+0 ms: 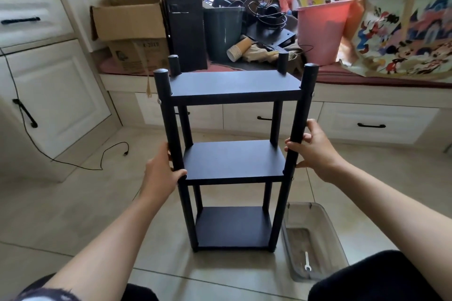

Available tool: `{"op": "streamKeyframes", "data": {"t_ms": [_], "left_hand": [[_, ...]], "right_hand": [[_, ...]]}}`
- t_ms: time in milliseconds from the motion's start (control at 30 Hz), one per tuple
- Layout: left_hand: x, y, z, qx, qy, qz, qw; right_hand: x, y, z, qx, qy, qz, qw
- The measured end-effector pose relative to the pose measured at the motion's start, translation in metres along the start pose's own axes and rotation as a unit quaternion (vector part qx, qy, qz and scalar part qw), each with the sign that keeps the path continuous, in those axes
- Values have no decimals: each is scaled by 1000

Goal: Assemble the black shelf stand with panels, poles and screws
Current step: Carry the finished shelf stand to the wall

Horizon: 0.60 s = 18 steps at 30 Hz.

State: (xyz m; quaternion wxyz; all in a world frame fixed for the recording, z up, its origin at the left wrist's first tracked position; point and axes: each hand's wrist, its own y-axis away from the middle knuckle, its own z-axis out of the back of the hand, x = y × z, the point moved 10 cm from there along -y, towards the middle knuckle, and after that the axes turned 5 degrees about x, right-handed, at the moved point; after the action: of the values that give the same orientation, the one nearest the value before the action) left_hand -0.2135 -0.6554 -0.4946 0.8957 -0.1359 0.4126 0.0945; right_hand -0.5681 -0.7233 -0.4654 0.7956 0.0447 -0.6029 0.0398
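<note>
The black shelf stand stands upright on the tiled floor in the middle of the view. It has three black panels between round black poles, the top panel nearest the bench. My left hand grips the front left pole just above the middle panel. My right hand grips the front right pole at about the same height. Small screw heads show on the outer sides of the front poles at the top panel.
A clear plastic bin lies on the floor right of the stand, with a small white wrench inside. Behind is a low bench with drawers, cardboard boxes, a black computer tower, two bins and clutter. A black cable trails on the floor at left.
</note>
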Motion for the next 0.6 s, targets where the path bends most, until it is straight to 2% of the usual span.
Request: {"op": "streamKeyframes", "data": {"t_ms": [133,267,367,467,600], "left_hand": [[-7,0,0,8,35,17,999],[-29,0,16,-26,178,12,984],[-37,-1,19,3,244,14,970],[-49,-2,25,36,261,2,965],[-75,-3,42,59,277,-36,958]], "right_hand": [[2,2,4,8,8,-13,1000],[19,5,5,-11,40,17,999],[26,11,2,18,41,8,999],[38,18,3,47,16,13,999],[60,25,17,19,-70,20,997]]}}
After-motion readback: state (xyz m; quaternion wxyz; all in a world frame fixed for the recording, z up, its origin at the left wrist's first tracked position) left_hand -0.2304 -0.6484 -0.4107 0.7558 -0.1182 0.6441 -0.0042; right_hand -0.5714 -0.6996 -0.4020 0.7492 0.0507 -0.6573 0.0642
